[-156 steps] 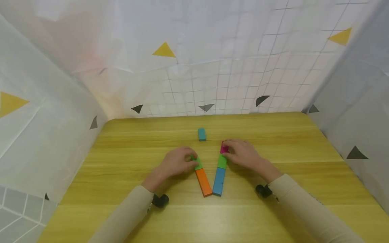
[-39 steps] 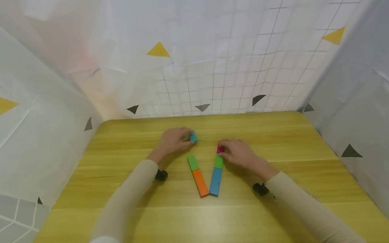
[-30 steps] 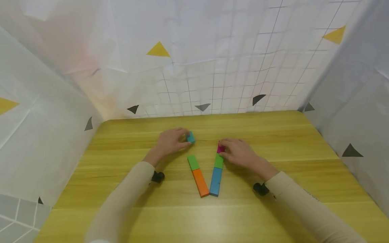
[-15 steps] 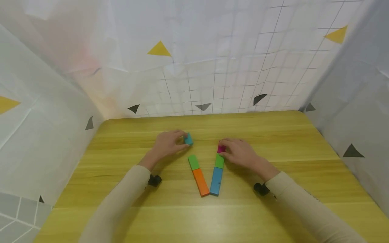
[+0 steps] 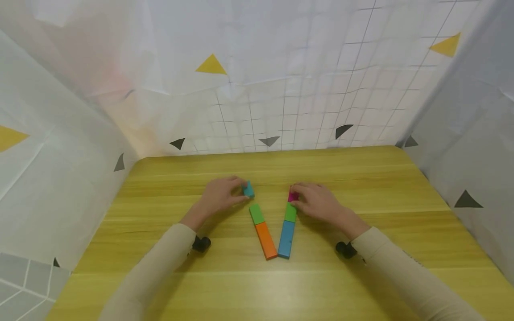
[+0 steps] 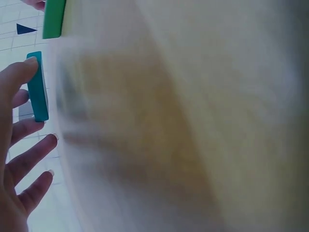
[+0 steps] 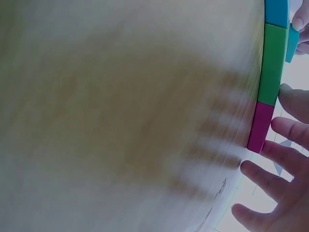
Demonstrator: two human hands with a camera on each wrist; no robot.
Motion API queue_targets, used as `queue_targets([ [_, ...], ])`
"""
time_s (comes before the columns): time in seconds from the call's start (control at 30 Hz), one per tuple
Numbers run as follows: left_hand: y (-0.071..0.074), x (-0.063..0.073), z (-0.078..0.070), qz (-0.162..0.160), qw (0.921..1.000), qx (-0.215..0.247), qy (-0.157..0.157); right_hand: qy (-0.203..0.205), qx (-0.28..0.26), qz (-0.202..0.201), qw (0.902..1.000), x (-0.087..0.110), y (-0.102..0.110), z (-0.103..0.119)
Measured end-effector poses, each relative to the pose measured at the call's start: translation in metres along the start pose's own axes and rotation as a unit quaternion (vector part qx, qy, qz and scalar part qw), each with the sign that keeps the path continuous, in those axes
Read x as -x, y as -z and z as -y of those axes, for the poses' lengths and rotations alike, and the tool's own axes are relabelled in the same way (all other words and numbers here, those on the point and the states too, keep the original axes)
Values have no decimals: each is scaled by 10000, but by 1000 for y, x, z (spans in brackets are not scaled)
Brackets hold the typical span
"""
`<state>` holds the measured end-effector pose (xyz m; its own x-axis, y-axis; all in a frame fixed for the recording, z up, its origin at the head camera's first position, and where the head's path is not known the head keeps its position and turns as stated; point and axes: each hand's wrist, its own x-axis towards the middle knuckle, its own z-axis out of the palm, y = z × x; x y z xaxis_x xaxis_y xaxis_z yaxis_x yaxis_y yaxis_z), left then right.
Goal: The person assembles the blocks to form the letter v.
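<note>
My left hand (image 5: 220,195) pinches a small teal block (image 5: 248,191) between thumb and fingers, just beyond the far end of the left row. In the left wrist view the teal block (image 6: 37,92) shows its long side, thumb near one end. That left row is a green block (image 5: 256,214) end to end with a longer orange block (image 5: 267,240). To its right, a blue block (image 5: 286,239), a green block (image 5: 291,212) and a magenta block (image 5: 293,195) form a second row. My right hand (image 5: 319,203) holds the magenta block by thumb and fingertips, partly covering it.
Both rows lie on a wood-grain table (image 5: 257,290), nearly meeting at the near end and spreading apart like a V. White sheeting (image 5: 257,102) with grid lines and triangles stands behind the table and along both sides.
The left hand has left the left row's green block, taken hold of the teal block at the back and drawn it leftward and nearer. The right hand stays at the magenta block.
</note>
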<state>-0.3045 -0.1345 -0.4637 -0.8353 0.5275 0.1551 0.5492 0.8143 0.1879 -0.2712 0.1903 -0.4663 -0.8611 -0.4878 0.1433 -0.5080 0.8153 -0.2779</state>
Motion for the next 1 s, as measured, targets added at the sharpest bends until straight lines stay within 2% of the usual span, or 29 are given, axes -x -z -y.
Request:
queue_targets([
  [0.2,-2,2,-1,160,9999,-62,7,-10,-20,19,10000,1,1,1],
  [0.53,-2,4,-5,87,9999,-16,-51,26,-47,-26,10000,2,2,3],
  [1.0,-4,6,-8,185,9998,-62,25,61,-53,-38,10000,1,0,0],
])
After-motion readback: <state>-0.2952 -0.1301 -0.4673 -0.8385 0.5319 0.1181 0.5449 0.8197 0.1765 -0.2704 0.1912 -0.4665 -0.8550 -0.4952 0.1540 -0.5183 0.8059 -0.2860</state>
